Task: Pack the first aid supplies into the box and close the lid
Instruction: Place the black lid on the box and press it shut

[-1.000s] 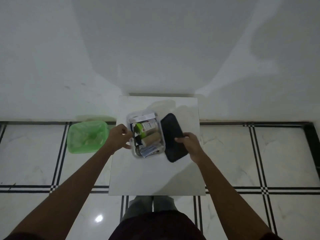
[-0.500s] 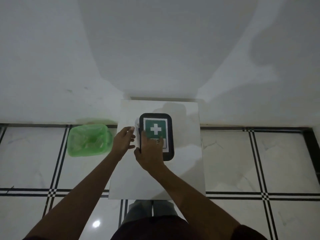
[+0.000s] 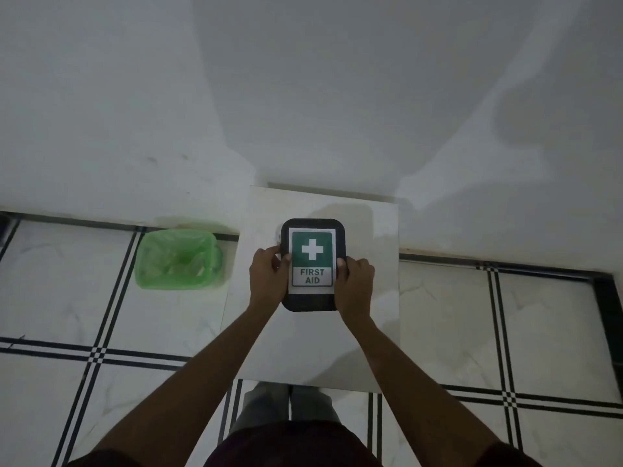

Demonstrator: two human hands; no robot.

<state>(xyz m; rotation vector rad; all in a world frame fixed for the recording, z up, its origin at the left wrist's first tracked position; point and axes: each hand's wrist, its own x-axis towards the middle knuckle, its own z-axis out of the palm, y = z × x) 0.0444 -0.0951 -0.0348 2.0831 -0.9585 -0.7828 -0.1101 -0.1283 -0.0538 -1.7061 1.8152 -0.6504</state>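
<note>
Bin (image 3: 180, 259): green, bag-lined, on the tiled floor (image 3: 67, 291) left of the counter, well apart from the box.

Counter (image 3: 313, 348): pale square slab against the wall, bare apart from the box.

Left hand (image 3: 266, 278): pressed to the left edge of the lid, thumb on top beside the label, fingers curled down over the rim; grip clenched on the lid.

Box (image 3: 279, 242): mid-counter, toward the far half, almost wholly hidden under the lid; only a pale sliver showing at the upper left corner. Contents out of sight.

Lid (image 3: 313, 299): black, rounded rectangle, lying flat over the box, green-and-white cross label (image 3: 312, 257) reading FIRST AID facing up.

Orientation: long axis running away from the body, label text upright to the wearer, cross end toward the wall.

Handling, as judged: light, stiff plastic, likely smooth at the rim; even pressure along both long edges suited to seating it, corners last. Whether fully snapped down cannot be told.

Right hand (image 3: 355, 284): mirrored on the right edge, thumb tip on the lid surface, fingers wrapped over the side; grip clenched on the lid.

Stage, as judged: packing done, closing under way.
</note>
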